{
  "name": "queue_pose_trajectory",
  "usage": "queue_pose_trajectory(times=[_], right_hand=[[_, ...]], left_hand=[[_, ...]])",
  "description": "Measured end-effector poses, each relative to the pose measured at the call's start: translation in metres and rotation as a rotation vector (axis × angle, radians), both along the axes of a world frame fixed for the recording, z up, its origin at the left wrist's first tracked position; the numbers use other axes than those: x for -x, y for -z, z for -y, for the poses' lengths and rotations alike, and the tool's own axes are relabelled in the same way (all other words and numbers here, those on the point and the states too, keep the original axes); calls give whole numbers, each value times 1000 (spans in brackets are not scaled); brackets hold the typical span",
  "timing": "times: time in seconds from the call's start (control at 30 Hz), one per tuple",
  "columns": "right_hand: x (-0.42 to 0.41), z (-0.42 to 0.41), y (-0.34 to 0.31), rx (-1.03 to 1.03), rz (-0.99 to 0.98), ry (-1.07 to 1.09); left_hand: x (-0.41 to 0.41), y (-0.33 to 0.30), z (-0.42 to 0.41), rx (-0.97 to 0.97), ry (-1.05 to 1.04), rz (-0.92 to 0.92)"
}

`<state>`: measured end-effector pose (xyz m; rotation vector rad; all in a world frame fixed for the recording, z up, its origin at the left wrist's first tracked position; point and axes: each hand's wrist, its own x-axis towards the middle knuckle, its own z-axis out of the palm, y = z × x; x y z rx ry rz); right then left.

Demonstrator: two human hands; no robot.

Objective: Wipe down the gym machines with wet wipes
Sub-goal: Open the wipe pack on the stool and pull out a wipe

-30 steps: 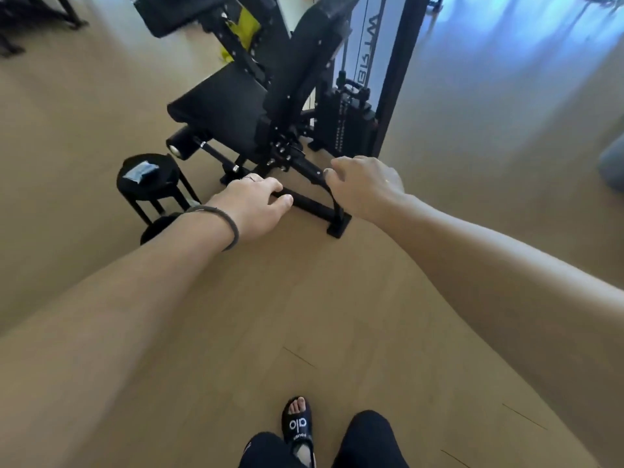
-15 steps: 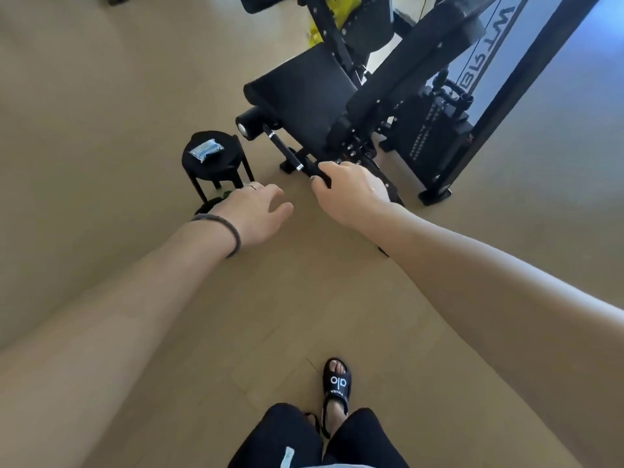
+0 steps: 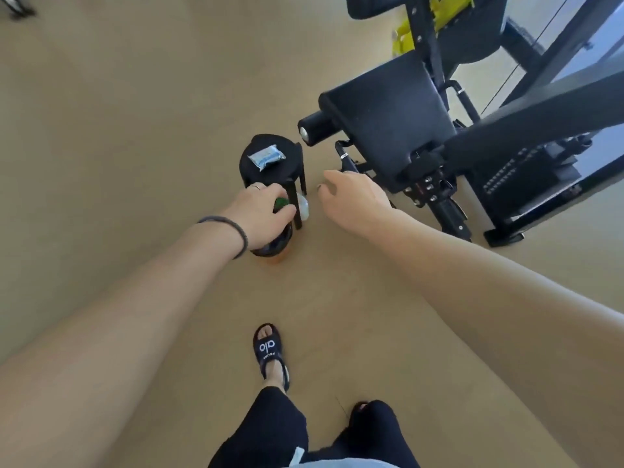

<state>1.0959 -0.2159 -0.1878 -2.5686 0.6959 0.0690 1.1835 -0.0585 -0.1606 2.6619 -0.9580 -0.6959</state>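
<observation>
wet wipes pack (image 3: 266,156) lies flat on top of small black stool (image 3: 270,163), at about 11 o'clock from the sandalled foot (image 3: 270,349); likely parked there to stay off the floor and within reach of the gym machine (image 3: 388,130) at 1 o'clock.

left hand (image 3: 261,214) reaches low beside the stool's near leg, fingers curled over something green (image 3: 280,204); below the hand sits a dark container with an orange base (image 3: 273,251), its contents hidden. whether the hand grips the green thing or only covers it, cannot tell.

right hand (image 3: 354,201) hangs in front of the machine's lower bar, fingers loosely bent, holding nothing visible.

no wipe in either hand; judgement: wiping not under way at this moment, pack untouched on the stool. white rounded object (image 3: 303,206) by the stool leg, unidentified.
</observation>
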Motion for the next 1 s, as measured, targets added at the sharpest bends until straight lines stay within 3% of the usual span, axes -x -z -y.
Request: queue_pose_trajectory(times=[0.27,0.57,0.77,1.0], right_hand=[[-159,-11,36,-148,-15,87],[-281,27,89,-259,-65,169],[-369,80,182,-337,-41,231],[-443,122,321,-347,-28,254]], left_hand=[[-169,28,-5,-16,0,-64],[-295,79,41,-26,-20,-93],[-373,167,100,-47,-87,-75],[-439,313,152,2,-118,-178]])
